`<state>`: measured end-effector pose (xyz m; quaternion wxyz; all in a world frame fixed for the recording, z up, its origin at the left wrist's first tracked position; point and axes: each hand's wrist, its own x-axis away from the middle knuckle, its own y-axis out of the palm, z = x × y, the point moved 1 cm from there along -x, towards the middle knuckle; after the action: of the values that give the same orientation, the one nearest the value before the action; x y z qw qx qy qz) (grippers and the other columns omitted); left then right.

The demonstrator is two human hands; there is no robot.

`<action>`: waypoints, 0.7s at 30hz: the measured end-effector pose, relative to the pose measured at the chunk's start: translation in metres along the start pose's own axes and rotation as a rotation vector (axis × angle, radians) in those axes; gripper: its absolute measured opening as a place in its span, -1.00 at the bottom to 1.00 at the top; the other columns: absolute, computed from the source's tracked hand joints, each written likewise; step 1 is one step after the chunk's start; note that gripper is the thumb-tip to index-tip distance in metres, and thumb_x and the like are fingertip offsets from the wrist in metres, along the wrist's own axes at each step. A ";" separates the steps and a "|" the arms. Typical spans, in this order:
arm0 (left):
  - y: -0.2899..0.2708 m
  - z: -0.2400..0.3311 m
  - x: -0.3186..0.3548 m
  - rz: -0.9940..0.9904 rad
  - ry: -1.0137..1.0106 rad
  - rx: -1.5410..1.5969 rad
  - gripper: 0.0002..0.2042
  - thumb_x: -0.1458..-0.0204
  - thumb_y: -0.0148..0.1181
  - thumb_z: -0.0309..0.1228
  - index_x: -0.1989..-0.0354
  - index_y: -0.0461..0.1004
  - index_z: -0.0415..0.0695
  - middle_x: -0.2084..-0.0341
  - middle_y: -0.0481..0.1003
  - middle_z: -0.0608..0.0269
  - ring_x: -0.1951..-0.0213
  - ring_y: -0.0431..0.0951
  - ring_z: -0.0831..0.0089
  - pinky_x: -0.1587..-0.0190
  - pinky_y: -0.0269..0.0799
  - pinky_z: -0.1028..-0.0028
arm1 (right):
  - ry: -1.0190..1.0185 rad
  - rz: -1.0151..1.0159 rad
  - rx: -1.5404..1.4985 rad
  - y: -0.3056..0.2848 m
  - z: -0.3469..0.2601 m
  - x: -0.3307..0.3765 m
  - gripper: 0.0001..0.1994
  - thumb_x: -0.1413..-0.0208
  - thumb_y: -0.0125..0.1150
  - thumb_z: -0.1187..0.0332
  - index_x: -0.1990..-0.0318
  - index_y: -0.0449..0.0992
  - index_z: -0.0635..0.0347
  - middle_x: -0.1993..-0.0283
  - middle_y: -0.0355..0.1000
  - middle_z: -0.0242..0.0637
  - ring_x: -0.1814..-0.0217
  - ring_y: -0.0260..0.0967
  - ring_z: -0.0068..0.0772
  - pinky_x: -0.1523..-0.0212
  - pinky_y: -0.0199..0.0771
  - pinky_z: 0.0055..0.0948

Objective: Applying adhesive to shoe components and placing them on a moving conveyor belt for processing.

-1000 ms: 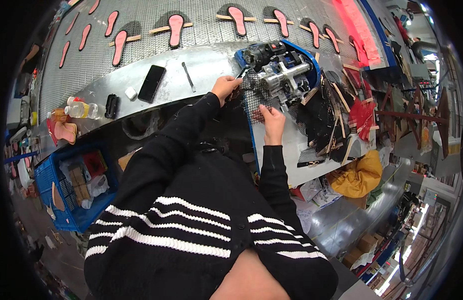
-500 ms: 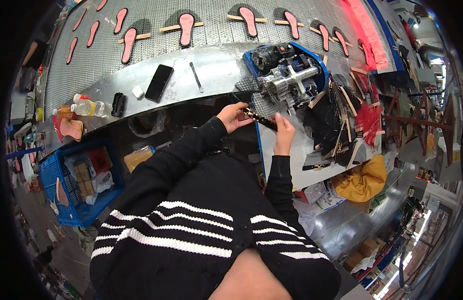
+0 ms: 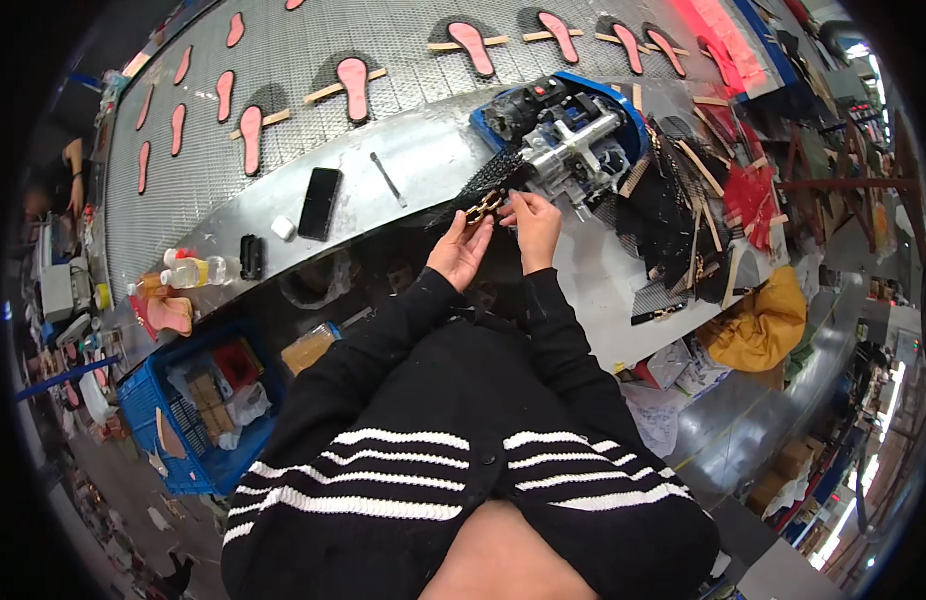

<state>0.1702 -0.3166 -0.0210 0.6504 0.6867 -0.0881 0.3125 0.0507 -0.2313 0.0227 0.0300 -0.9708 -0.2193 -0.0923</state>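
A gold chain trim (image 3: 486,206) on a strip of black mesh (image 3: 490,177) is held between my two hands, just in front of a machine with silver metal parts (image 3: 573,150) and a blue housing. My left hand (image 3: 460,254) is turned palm up and grips the near end of the chain with thumb and fingertips. At the other end, my right hand (image 3: 534,230) pinches the piece with curled fingers. Part of the mesh lies against the machine's left side. The exact grip of the right fingertips is partly hidden.
Pink shoe insoles (image 3: 354,90) lie on a mesh conveyor beyond the metal table. A phone (image 3: 320,203), a thin tool (image 3: 388,179) and bottles (image 3: 198,271) sit left. Black mesh pieces (image 3: 673,215) with tan strips pile up right. A blue crate (image 3: 198,410) stands lower left.
My hands have shifted slightly left with the strip and turned it, so the gold chain now faces up. The right hand has moved up and closer to the left. The whole view has tilted.
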 end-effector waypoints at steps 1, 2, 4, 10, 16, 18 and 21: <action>0.003 0.001 0.001 -0.013 0.000 0.023 -0.66 -0.19 0.18 -0.29 0.05 0.41 -0.35 0.09 0.51 0.01 -0.02 0.53 0.25 -0.13 0.50 0.34 | -0.023 0.007 0.109 0.004 -0.004 -0.001 -0.74 -0.22 0.18 0.32 0.31 0.57 0.43 0.46 0.55 -0.24 0.57 0.44 -0.56 0.51 0.38 -0.60; 0.004 0.003 0.004 -0.026 -0.002 0.046 -0.67 -0.19 0.19 -0.29 0.06 0.42 -0.33 0.09 0.51 0.01 -0.02 0.53 0.25 -0.13 0.50 0.33 | -0.024 0.000 0.099 0.010 -0.006 0.003 -0.74 -0.22 0.18 0.32 0.31 0.57 0.43 0.46 0.55 -0.24 0.57 0.44 -0.56 0.51 0.38 -0.60; 0.019 0.012 0.012 -0.055 0.072 0.068 -0.70 -0.19 0.18 -0.29 0.08 0.44 -0.29 0.11 0.52 0.04 -0.04 0.51 0.22 -0.17 0.46 0.31 | -0.058 -0.088 0.167 0.015 -0.008 0.020 -0.71 -0.24 0.15 0.30 0.36 0.57 0.42 0.49 0.54 -0.27 0.57 0.43 -0.59 0.53 0.37 -0.59; 0.025 0.071 0.033 -0.180 0.241 0.118 -0.83 -0.20 0.13 -0.38 0.19 0.48 -0.25 0.18 0.57 0.06 0.05 0.56 0.22 -0.14 0.45 0.21 | 0.131 -0.540 0.145 0.001 0.024 0.055 -0.75 -0.21 0.15 0.31 0.23 0.54 0.39 0.40 0.54 -0.28 0.44 0.49 -0.54 0.40 0.45 -0.55; -0.017 0.136 0.065 -0.232 0.477 0.123 -0.78 -0.16 0.03 -0.52 0.04 0.46 -0.26 0.06 0.54 0.07 -0.01 0.54 0.24 -0.16 0.42 0.20 | 0.227 -0.637 0.268 -0.026 0.056 0.062 -0.77 -0.18 0.17 0.33 0.20 0.54 0.37 0.36 0.55 -0.27 0.38 0.50 -0.54 0.30 0.47 -0.53; -0.029 0.154 0.075 -0.227 0.567 0.159 -0.75 -0.16 0.02 -0.52 0.00 0.44 -0.28 0.01 0.52 0.05 -0.06 0.51 0.23 -0.20 0.36 0.19 | 0.231 -0.594 0.202 -0.028 0.063 0.061 -0.76 -0.18 0.17 0.33 0.18 0.54 0.38 0.34 0.55 -0.26 0.38 0.48 -0.55 0.29 0.46 -0.54; -0.033 0.217 0.080 -0.182 0.683 0.208 -0.72 -0.21 -0.04 -0.51 -0.07 0.41 -0.27 -0.06 0.46 -0.03 -0.15 0.42 0.12 -0.27 0.26 0.11 | 0.368 -0.592 0.088 -0.032 0.077 0.057 -0.79 -0.23 0.13 0.35 0.14 0.54 0.33 0.32 0.53 -0.32 0.38 0.44 -0.61 0.32 0.43 -0.59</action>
<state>0.3188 -0.4950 0.0039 0.5940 0.6103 0.2279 0.4720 0.1004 -0.1706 -0.0416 0.0830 -0.8300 -0.4860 -0.2608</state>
